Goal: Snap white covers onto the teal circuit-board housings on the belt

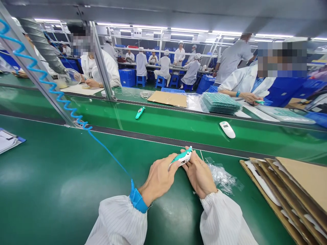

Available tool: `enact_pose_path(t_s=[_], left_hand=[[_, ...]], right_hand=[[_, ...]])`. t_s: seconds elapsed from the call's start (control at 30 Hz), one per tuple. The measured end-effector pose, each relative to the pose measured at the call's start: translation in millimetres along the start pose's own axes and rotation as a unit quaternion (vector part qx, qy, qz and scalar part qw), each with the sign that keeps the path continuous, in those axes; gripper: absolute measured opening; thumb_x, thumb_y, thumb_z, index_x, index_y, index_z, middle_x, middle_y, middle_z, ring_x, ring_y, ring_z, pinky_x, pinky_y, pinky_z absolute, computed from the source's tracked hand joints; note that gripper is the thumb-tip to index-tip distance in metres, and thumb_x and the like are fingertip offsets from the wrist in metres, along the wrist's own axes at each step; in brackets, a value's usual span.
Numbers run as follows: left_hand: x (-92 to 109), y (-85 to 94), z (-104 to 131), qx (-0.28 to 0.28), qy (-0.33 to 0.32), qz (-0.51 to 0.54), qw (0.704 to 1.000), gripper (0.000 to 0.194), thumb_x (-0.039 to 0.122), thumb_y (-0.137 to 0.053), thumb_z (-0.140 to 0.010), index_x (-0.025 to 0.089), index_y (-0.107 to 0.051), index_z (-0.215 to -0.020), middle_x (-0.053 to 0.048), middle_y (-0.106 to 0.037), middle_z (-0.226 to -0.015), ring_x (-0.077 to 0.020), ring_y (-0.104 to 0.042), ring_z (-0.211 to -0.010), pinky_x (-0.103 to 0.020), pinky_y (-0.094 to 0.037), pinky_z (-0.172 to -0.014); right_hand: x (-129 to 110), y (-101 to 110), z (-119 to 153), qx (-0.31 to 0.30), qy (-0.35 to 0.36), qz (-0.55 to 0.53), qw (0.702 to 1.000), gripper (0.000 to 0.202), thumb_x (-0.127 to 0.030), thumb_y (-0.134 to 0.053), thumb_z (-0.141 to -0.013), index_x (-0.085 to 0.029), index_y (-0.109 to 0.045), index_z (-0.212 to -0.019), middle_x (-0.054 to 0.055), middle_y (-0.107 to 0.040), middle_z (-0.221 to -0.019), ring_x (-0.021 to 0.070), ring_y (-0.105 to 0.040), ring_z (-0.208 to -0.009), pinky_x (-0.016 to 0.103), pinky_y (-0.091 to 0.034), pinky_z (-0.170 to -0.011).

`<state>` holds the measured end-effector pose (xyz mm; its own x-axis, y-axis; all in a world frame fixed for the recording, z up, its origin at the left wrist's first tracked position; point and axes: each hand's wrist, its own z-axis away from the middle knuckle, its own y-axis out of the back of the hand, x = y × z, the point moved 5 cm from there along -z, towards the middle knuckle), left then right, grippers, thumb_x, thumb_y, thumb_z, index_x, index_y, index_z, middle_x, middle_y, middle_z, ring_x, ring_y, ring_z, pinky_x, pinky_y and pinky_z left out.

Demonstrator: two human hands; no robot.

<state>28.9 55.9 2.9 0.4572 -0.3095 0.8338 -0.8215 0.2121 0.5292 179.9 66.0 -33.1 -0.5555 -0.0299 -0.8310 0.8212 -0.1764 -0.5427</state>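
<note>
Both my hands hold one small teal-and-white handheld device [182,157] above the green work table [63,183]. My left hand [158,178] grips its near end with thumb and fingers, a blue wrist strap [138,200] on that wrist. My right hand [199,173] holds the device's far end from the right side. A crumpled clear plastic bag [223,177] lies on the table just right of my right hand.
The green conveyor belt [178,124] beyond carries a teal device [140,112] and a white device [227,129]. Cardboard trays [288,190] are stacked at my right. A coiled blue cable [51,86] runs up left along a metal post. Papers [7,140] lie far left. Co-workers sit opposite.
</note>
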Motion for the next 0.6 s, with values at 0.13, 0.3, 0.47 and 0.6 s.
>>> enact_pose_path(t_s=[0.13, 0.3, 0.47, 0.6], left_hand=[[-0.9, 1.4, -0.3, 0.012, 0.019, -0.011, 1.0, 0.034, 0.042, -0.05, -0.101, 0.027, -0.062, -0.13, -0.002, -0.073, -0.109, -0.0228, -0.068, -0.095, -0.03, -0.048, -0.082], [-2.0, 1.5, 0.2, 0.003, 0.05, -0.042, 0.998, 0.031, 0.045, -0.052, -0.1, 0.028, -0.066, -0.122, -0.001, -0.075, -0.096, -0.0241, -0.069, -0.084, -0.031, -0.046, -0.071], [0.1, 0.6, 0.3, 0.014, 0.015, -0.008, 1.0, 0.035, 0.037, -0.059, -0.097, 0.029, -0.063, -0.131, 0.001, -0.071, -0.122, -0.024, -0.067, -0.106, -0.031, -0.049, -0.088], [4.8, -0.8, 2.6, 0.017, 0.0, -0.024, 1.0, 0.036, 0.037, -0.052, -0.101, 0.027, -0.061, -0.134, -0.001, -0.069, -0.126, -0.0245, -0.067, -0.109, -0.032, -0.048, -0.093]], right_hand=[[2.7, -3.9, 2.7, -0.016, -0.008, -0.004, 1.0, 0.053, -0.059, -0.089, -0.072, -0.024, -0.075, -0.109, 0.006, -0.071, -0.117, 0.0276, -0.064, -0.112, 0.041, -0.055, -0.099], [3.5, -4.8, 4.1, -0.024, -0.016, 0.011, 1.0, 0.048, -0.055, -0.09, -0.073, -0.022, -0.076, -0.106, 0.007, -0.071, -0.112, 0.029, -0.063, -0.113, 0.041, -0.057, -0.095], [-0.3, -6.1, 3.7, -0.007, -0.019, -0.021, 1.0, 0.053, -0.057, -0.094, -0.065, -0.024, -0.076, -0.103, 0.006, -0.071, -0.11, 0.0294, -0.063, -0.111, 0.042, -0.058, -0.092], [-0.4, -6.8, 4.2, -0.024, 0.004, -0.015, 1.0, 0.05, -0.06, -0.088, -0.073, -0.024, -0.074, -0.104, 0.006, -0.071, -0.108, 0.0281, -0.064, -0.109, 0.042, -0.057, -0.094]])
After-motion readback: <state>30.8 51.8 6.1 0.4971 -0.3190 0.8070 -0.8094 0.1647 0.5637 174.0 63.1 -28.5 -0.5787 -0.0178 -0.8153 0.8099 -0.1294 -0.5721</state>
